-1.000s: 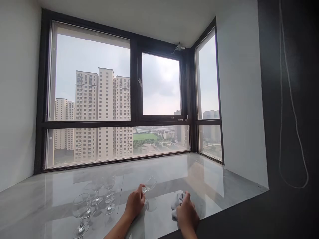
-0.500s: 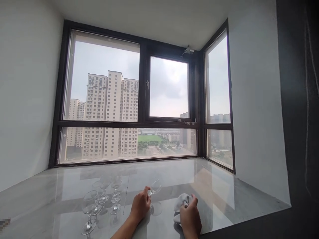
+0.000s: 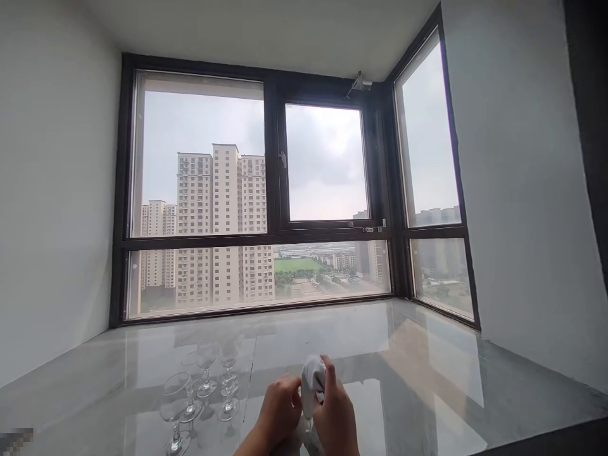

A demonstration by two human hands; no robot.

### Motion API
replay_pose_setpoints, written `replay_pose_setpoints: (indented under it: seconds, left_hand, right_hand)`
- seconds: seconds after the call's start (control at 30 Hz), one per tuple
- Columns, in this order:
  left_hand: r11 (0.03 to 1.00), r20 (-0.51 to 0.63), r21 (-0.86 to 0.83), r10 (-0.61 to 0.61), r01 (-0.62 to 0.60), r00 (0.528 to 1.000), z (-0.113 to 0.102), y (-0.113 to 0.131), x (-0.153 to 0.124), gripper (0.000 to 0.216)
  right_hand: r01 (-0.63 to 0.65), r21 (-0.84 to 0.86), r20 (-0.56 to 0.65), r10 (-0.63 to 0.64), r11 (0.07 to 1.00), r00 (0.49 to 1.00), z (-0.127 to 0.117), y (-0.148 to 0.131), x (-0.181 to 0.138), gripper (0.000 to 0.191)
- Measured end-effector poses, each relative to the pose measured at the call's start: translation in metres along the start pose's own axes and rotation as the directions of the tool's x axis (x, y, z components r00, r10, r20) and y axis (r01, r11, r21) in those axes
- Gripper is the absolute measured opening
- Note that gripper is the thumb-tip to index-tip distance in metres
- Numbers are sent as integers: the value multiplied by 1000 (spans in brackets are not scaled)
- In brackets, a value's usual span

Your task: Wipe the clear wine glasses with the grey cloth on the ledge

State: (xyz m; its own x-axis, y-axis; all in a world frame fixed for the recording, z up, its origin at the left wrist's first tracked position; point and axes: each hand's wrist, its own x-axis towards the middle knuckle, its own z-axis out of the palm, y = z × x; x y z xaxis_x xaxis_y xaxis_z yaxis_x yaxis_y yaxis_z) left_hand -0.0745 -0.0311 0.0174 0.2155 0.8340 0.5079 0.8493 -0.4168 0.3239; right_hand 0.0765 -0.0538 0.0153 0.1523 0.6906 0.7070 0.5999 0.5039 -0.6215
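My left hand [image 3: 284, 405] is closed around a small clear stemmed glass [image 3: 308, 406], mostly hidden between my hands. My right hand [image 3: 335, 408] grips a bunched white-grey cloth [image 3: 313, 370] and presses it against the glass. Whether the cloth goes inside the bowl I cannot tell. Both hands are close together above the glossy grey sill [image 3: 399, 392]. To the left, a clear stemmed glass [image 3: 175, 405] stands upright, with another stemmed glass [image 3: 228, 380] and several more grouped behind it.
Dark-framed windows [image 3: 194, 239] rise behind the sill, with a side pane [image 3: 434, 232] at the right. A white wall [image 3: 52, 190] bounds the left. A pixelated object [image 3: 16, 440] lies at the lower left edge. The sill's front edge runs at the lower right.
My right hand has brought the cloth leftward to the glass in my left hand. The glass, earlier tilted and in plain sight, is now largely covered. The view has shifted slightly.
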Motion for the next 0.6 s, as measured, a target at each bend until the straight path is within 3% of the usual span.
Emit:
replay_pose_setpoints:
  seconds: [0.1, 0.23, 0.43, 0.6]
  left_hand:
    - [996, 16, 15, 86, -86, 996, -1, 1, -1, 27]
    - [987, -9, -85, 140, -140, 990, -5, 3, -4, 25]
    - [987, -81, -143, 63, -74, 995, -14, 4, -11, 10]
    - [990, -80, -133, 42, -53, 996, -14, 7, -12, 9]
  right_hand:
    - [41, -49, 15, -40, 998, 999, -1, 2, 2, 60]
    - [-37, -102, -45, 32, 994, 998, -21, 0, 14, 55]
    - [-197, -67, -106, 189, 978, 976, -48, 3, 28, 53]
    - [-264, 40, -53, 266, 964, 963, -43, -4, 18, 53]
